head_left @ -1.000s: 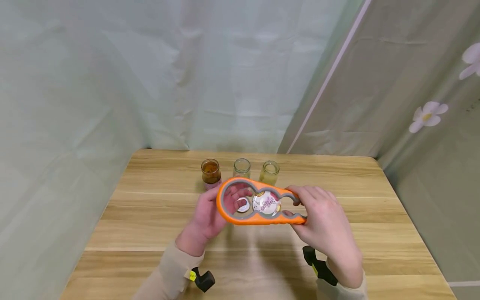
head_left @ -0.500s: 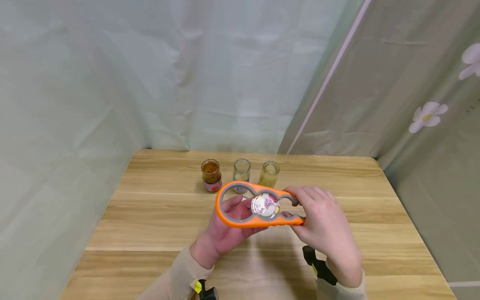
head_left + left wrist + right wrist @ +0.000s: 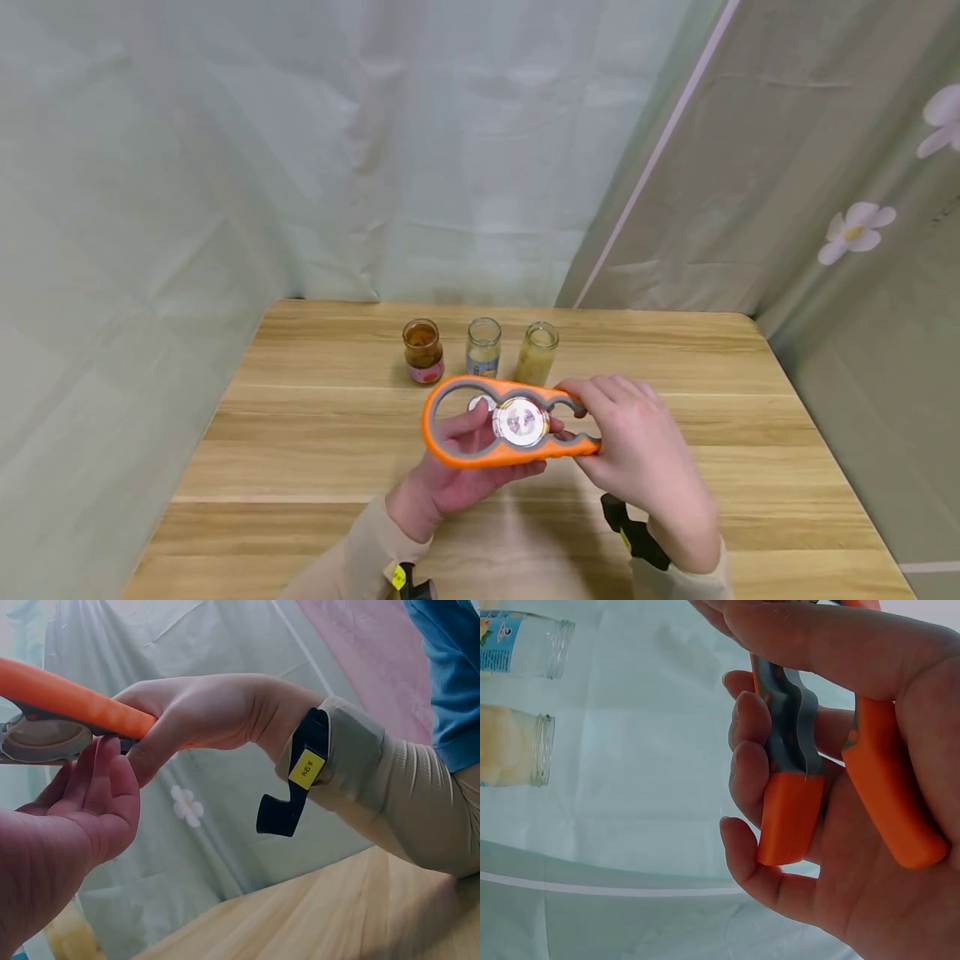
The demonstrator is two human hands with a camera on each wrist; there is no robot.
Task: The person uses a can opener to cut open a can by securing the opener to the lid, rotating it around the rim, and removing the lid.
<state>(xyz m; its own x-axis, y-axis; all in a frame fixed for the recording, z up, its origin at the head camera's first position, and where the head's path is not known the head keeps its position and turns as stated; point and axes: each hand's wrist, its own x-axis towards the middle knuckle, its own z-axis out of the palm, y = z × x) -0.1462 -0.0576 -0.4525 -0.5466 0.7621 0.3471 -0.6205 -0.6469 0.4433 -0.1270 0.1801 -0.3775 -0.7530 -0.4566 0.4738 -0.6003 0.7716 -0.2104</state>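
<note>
In the head view my right hand (image 3: 645,442) grips the ends of an orange jar opener (image 3: 510,456) with a grey wavy inner lining. The opener's two handles (image 3: 791,817) lie between curled fingers and palm in the right wrist view. A shiny, printed round jar lid (image 3: 521,422) sits in the opener's middle notch. My left hand (image 3: 461,483) is palm up beneath it, thumb up beside the lid and fingers loosely bent under. Seen from the left wrist, those fingertips (image 3: 109,746) are right at the opener's underside, next to the lid.
Three lidless glass jars stand in a row at the back: a brown one (image 3: 423,354), one with a blue label (image 3: 483,346) and one with pale yellow contents (image 3: 536,358). A small white lid (image 3: 482,403) shows through the opener's loop. Curtains hang behind the wooden table (image 3: 300,467).
My left hand has moved right, from behind the opener's big loop to under the lid. The opener has come slightly down and left, uncovering more of the middle jar.
</note>
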